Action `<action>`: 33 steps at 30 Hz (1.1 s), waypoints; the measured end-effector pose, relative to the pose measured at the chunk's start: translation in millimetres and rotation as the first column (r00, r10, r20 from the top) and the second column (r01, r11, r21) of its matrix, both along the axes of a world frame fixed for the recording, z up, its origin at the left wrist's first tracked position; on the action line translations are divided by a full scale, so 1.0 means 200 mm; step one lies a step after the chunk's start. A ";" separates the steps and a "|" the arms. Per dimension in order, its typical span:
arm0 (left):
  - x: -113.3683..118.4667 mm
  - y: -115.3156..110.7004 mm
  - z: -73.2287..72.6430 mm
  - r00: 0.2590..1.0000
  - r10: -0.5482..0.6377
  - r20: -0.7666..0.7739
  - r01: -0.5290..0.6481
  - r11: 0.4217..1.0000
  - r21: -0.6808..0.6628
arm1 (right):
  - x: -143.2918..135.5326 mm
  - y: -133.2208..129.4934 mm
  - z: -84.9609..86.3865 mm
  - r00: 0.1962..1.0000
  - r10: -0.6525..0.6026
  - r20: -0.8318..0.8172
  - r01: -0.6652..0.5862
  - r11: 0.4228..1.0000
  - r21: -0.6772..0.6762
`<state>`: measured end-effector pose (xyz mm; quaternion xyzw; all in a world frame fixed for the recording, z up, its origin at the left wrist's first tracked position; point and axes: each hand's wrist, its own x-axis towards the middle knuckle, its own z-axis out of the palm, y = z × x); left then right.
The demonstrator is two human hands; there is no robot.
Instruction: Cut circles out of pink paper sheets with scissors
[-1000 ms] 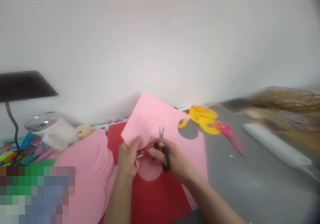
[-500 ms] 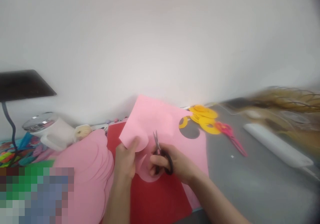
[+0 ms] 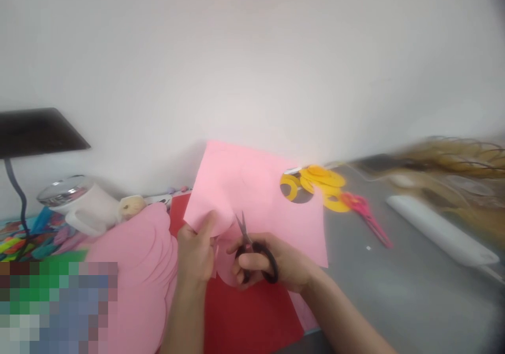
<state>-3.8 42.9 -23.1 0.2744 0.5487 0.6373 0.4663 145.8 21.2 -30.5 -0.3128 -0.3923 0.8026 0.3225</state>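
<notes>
Pinching the lower-left part of a large, pale-pink, paper-like sheet (image 3: 244,178) at the frame's centre, the left hand (image 3: 199,251) is apparently steadying it above the flat red sheet (image 3: 252,317). The right hand (image 3: 272,262) is gripping steel-bladed scissors with black looped handles (image 3: 243,229); the slightly parted blades are pointing up and left, presumably angled for reaching the pink edge, though whether they are touching it cannot be told. Scalloped pink pieces (image 3: 138,264) are lying overlapped at lower left, likely leaving the middle workable. Yellow rounded cutouts (image 3: 321,178) and bright-pink scissors (image 3: 366,217) are resting right of centre. No brand, label or writing is showing legibly.
</notes>
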 end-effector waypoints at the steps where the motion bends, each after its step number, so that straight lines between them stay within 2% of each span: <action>1: -0.01 0.00 0.00 1.000 0.011 0.028 -0.010 0.999 -0.039 | 0.00 0.00 0.00 1.000 -0.008 0.008 0.008 1.000 0.004; 3: -0.02 0.00 -0.01 0.999 0.022 0.041 -0.017 0.992 -0.122 | 0.00 0.00 0.00 0.999 -0.030 0.037 0.030 1.000 0.010; 6: -0.01 -0.01 0.00 0.998 -0.015 -0.064 0.003 0.984 -0.180 | 0.00 0.00 0.00 0.997 -0.037 0.066 0.036 0.999 0.011; 9: 0.00 -0.02 0.01 0.992 -0.015 -0.126 -0.003 0.990 -0.143 | 0.01 0.00 -0.01 0.998 0.029 0.048 -0.029 1.000 -0.004; 13: 0.01 -0.02 0.01 0.999 0.031 -0.025 -0.031 1.000 0.001 | 0.00 0.00 0.00 0.997 0.063 0.039 -0.062 0.998 -0.031; 17: -0.01 0.00 0.00 0.997 0.054 0.059 -0.057 0.997 0.043 | 0.00 0.00 0.00 0.998 0.054 0.043 -0.052 0.998 -0.046; 25: 0.01 0.00 -0.02 0.997 0.070 -0.012 -0.070 0.996 -0.048 | 0.01 0.01 0.00 0.997 0.071 0.011 -0.070 0.997 -0.032; 30: 0.02 -0.03 0.03 0.994 -0.060 0.088 0.070 0.992 -0.108 | 0.01 0.01 0.00 0.999 0.031 -0.042 -0.029 0.999 0.046; 33: 0.02 -0.03 0.03 0.979 -0.173 0.112 0.181 0.981 -0.070 | 0.00 0.01 0.00 0.999 -0.030 -0.023 0.032 0.996 0.085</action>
